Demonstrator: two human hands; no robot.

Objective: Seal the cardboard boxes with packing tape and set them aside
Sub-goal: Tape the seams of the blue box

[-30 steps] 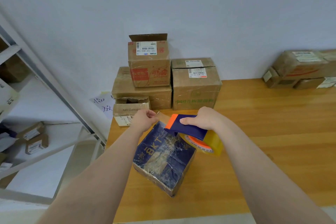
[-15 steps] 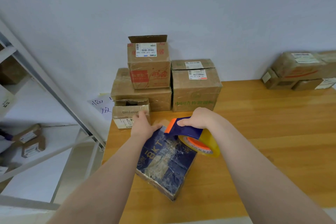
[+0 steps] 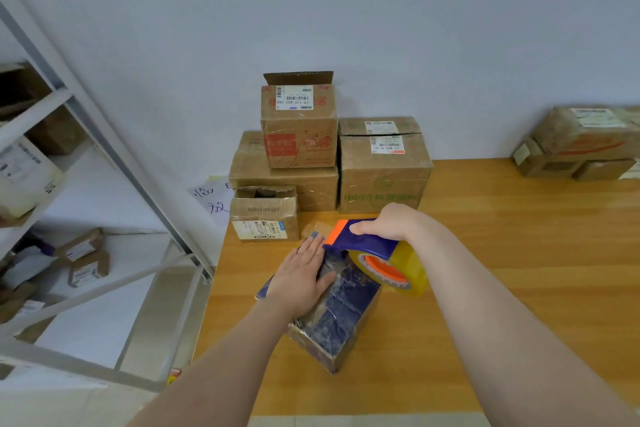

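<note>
Blue box (image 3: 346, 305): on table (image 3: 502, 270) near its left edge, mid-taping, not set aside.
Left hand (image 3: 299, 276): flat, pressing box top.
Right hand (image 3: 389, 224): gripping tape dispenser (image 3: 360, 243) at box's far edge.
Rear boxes (image 3: 381, 177): one flap up, likely untaped.

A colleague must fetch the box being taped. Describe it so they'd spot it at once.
On the wooden table, before the brown boxes stacked at the wall, find the box under the flat left hand. It alone has a dark blue top.

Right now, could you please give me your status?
Left hand flat on blue box. Right hand grips tape dispenser. Small brown box sits just beyond.
</note>
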